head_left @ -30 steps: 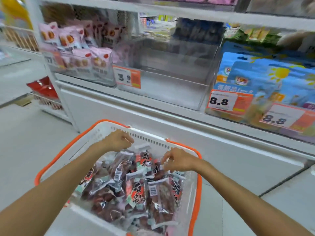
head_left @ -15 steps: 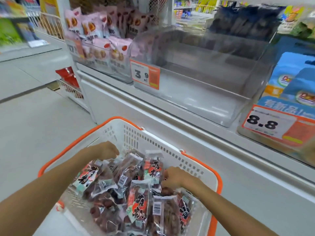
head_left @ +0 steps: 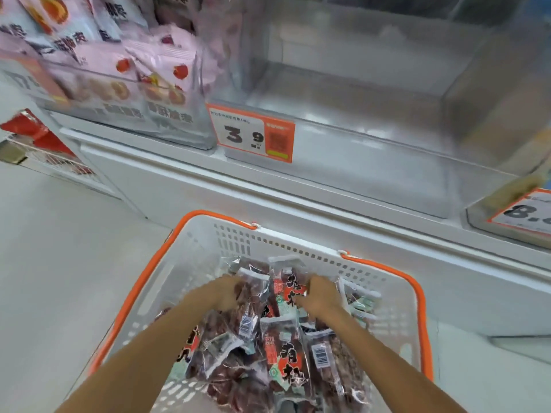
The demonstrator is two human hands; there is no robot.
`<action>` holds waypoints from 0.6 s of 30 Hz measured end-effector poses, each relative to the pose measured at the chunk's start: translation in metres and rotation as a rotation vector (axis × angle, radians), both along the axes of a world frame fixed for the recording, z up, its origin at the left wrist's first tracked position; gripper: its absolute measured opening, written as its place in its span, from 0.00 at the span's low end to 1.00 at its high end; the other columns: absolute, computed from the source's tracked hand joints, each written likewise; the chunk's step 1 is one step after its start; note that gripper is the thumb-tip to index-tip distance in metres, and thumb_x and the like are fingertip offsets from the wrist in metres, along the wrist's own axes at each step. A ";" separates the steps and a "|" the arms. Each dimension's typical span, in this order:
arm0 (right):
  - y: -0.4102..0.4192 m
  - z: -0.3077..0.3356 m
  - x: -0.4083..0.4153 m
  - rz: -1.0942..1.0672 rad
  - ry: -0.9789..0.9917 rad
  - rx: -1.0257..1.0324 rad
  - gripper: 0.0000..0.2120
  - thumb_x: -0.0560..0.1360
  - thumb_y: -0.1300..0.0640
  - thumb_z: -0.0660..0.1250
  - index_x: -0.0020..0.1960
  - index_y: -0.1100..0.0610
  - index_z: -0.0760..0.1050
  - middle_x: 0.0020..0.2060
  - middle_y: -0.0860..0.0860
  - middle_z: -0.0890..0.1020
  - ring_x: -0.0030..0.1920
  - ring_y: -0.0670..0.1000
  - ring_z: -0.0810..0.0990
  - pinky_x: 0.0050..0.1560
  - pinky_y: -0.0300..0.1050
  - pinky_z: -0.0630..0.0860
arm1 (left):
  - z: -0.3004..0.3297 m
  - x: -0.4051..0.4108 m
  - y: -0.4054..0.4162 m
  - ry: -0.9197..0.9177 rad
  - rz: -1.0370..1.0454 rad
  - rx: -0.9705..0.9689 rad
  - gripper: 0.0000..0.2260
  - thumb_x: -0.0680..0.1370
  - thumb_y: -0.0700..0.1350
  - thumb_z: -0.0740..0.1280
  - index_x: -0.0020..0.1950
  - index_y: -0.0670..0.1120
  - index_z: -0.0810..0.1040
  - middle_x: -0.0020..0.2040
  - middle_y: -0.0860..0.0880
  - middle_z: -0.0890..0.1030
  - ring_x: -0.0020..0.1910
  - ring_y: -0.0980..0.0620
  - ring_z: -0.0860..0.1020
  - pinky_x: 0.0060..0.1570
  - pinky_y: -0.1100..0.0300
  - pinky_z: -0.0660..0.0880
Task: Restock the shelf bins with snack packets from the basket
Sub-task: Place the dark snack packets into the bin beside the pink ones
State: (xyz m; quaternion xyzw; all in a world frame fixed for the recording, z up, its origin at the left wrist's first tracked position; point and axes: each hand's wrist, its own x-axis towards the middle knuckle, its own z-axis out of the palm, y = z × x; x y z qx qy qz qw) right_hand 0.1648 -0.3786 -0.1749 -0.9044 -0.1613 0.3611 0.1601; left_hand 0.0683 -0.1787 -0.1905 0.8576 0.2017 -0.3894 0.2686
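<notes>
Now both hands in basket (head_left: 190, 263): left hand (head_left: 229, 295) & right hand (head_left: 323, 296) curl on upright packets (head_left: 268, 289) btwn them; empty bin (head_left: 343, 150) lies far, above.

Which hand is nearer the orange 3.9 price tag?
Left, narrowly. The left hand lies in the basket almost straight below the price tag; the right hand lies below and further right.

Both arms reach forward and down, left hand (head_left: 228, 295) and right hand (head_left: 323, 296) close together.
</notes>
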 end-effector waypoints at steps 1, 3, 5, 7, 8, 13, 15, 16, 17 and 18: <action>0.001 0.001 0.000 -0.025 0.006 -0.003 0.22 0.71 0.54 0.72 0.64 0.54 0.73 0.49 0.49 0.80 0.44 0.48 0.81 0.50 0.46 0.81 | 0.003 0.003 0.002 0.016 -0.029 -0.011 0.28 0.77 0.33 0.61 0.76 0.45 0.59 0.69 0.39 0.69 0.58 0.45 0.76 0.56 0.54 0.74; 0.004 0.003 0.001 -0.067 0.035 -0.004 0.23 0.70 0.55 0.73 0.64 0.53 0.73 0.57 0.52 0.78 0.50 0.52 0.82 0.53 0.51 0.80 | 0.014 0.009 0.005 0.063 -0.108 -0.010 0.23 0.78 0.33 0.59 0.74 0.42 0.64 0.69 0.39 0.70 0.63 0.43 0.74 0.59 0.53 0.73; 0.008 0.008 -0.002 -0.109 0.096 0.013 0.21 0.72 0.58 0.71 0.63 0.56 0.71 0.60 0.56 0.76 0.57 0.57 0.78 0.59 0.54 0.77 | 0.022 0.011 0.007 0.072 -0.148 0.003 0.24 0.79 0.35 0.59 0.75 0.43 0.62 0.70 0.41 0.69 0.61 0.45 0.74 0.54 0.55 0.74; 0.009 0.013 -0.005 -0.124 0.154 0.031 0.19 0.74 0.61 0.69 0.63 0.57 0.70 0.59 0.55 0.76 0.53 0.54 0.78 0.56 0.48 0.78 | 0.029 0.011 0.006 0.079 -0.145 0.007 0.27 0.79 0.35 0.60 0.77 0.45 0.58 0.71 0.42 0.67 0.57 0.46 0.75 0.48 0.56 0.74; 0.009 0.012 -0.007 -0.136 0.162 0.045 0.19 0.74 0.60 0.69 0.63 0.58 0.69 0.59 0.55 0.77 0.51 0.52 0.78 0.54 0.46 0.78 | 0.032 0.013 0.007 0.082 -0.157 0.029 0.27 0.79 0.35 0.60 0.77 0.44 0.57 0.71 0.42 0.67 0.57 0.45 0.76 0.48 0.55 0.74; 0.013 0.001 -0.007 -0.147 0.140 0.103 0.29 0.73 0.50 0.71 0.70 0.56 0.67 0.67 0.53 0.74 0.64 0.53 0.74 0.69 0.49 0.66 | 0.011 0.024 0.013 0.008 0.071 -0.053 0.34 0.76 0.37 0.65 0.78 0.46 0.53 0.65 0.43 0.74 0.40 0.51 0.77 0.31 0.62 0.72; 0.013 -0.006 -0.006 -0.174 0.106 0.119 0.26 0.73 0.52 0.71 0.69 0.56 0.69 0.66 0.52 0.75 0.62 0.52 0.76 0.68 0.48 0.68 | -0.001 0.025 0.010 0.016 0.213 -0.156 0.38 0.76 0.37 0.67 0.78 0.44 0.46 0.62 0.44 0.74 0.32 0.55 0.71 0.27 0.66 0.69; 0.012 -0.010 -0.008 -0.193 0.089 0.118 0.24 0.74 0.53 0.70 0.68 0.55 0.69 0.64 0.52 0.76 0.59 0.51 0.78 0.64 0.46 0.70 | -0.006 0.025 0.007 0.014 0.249 -0.182 0.39 0.76 0.37 0.68 0.78 0.43 0.46 0.64 0.43 0.72 0.33 0.55 0.72 0.29 0.65 0.72; 0.010 -0.013 -0.009 -0.204 0.071 0.115 0.23 0.74 0.53 0.70 0.67 0.56 0.69 0.62 0.52 0.77 0.56 0.51 0.79 0.59 0.44 0.72 | -0.009 0.024 0.004 -0.010 0.274 -0.205 0.37 0.76 0.37 0.68 0.78 0.42 0.48 0.68 0.42 0.70 0.38 0.54 0.75 0.36 0.63 0.74; 0.008 -0.015 -0.010 -0.216 0.057 0.105 0.23 0.75 0.54 0.69 0.67 0.56 0.69 0.61 0.53 0.78 0.55 0.51 0.79 0.55 0.42 0.73 | -0.009 0.022 0.003 -0.034 0.262 -0.196 0.34 0.76 0.37 0.68 0.77 0.41 0.53 0.70 0.42 0.68 0.45 0.51 0.77 0.43 0.62 0.74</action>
